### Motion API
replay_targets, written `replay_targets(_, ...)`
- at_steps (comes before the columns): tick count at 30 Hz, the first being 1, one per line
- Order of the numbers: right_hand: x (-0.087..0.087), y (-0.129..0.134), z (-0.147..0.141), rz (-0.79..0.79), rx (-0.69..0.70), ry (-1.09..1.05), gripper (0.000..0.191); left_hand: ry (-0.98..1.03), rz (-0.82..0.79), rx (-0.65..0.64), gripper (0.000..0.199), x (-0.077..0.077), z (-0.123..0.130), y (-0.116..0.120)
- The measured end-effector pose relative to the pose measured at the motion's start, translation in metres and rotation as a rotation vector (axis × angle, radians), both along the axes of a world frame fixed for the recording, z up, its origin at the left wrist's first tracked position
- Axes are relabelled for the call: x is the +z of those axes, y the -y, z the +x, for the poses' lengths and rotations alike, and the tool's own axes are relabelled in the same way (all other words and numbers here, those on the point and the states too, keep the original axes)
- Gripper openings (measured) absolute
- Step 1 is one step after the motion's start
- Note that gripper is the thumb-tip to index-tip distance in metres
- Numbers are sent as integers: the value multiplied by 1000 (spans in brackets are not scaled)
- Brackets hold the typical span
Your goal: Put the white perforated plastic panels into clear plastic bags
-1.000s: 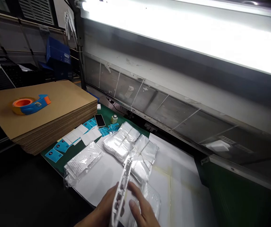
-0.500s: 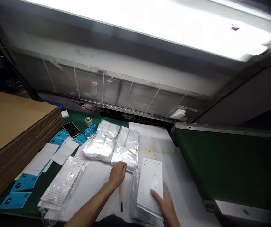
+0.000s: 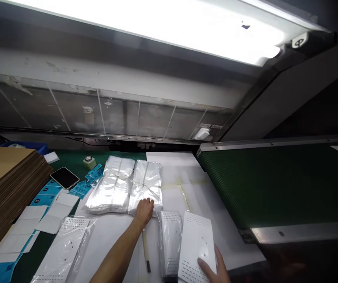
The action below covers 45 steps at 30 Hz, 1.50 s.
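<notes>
White sheeting (image 3: 230,232) spans from conveyor edge (image 3: 225,192) to panel (image 3: 196,241), clasped in your right grip (image 3: 216,269); your left grip (image 3: 144,211) curls at bags (image 3: 146,175), hold unclear.

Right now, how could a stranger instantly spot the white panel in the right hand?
Start at the big green belt on the right. Left of its near corner, the right hand holds a flat white panel with rows of dark dashes near both ends. Its look-alike just to the left is inside a clear bag; this one is bare.
</notes>
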State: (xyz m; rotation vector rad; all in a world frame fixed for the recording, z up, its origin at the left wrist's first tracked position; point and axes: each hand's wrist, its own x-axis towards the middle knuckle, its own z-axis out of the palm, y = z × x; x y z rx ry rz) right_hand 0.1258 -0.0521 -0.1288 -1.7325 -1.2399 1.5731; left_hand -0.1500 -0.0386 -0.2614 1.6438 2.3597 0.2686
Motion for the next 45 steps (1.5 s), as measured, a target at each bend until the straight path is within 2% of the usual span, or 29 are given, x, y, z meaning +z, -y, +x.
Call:
replay_targets(6,10,0,-15,43,62,-41,99,-34,16,6,22,-4,4,0)
replay_targets(14,-6,-1,-11,72,93,-48,94,81,24,7,18,-7,0,4)
replay_targets(20,-11,-4,-10,55,143,-94,91,298,116,23,22,-4,-4,6)
replay_targets(28,-13,-4,-13,79,182,-99,94,745,223,229,27,5,-20,8)
replay_targets(30,-12,-6,-19,88,255,-74,86,889,262,286,29,11,-27,9)
replay_targets(32,-11,-11,-29,129,375,-5,65,1031,315,338,29,21,-35,11)
replay_targets(36,-15,-26,-66,283,515,98,29,1278,438,404,27,53,-49,24)
replay_targets(38,-13,-29,-91,344,562,85,22,1385,477,414,30,74,-48,38)
replay_targets(41,-4,-22,-126,430,642,46,21,1503,476,416,34,103,-32,66)
replay_targets(43,4,-10,-140,460,707,4,21,1544,460,423,30,115,-16,88)
replay_targets(45,8,4,-146,472,766,-31,19,1565,447,443,29,120,-2,110)
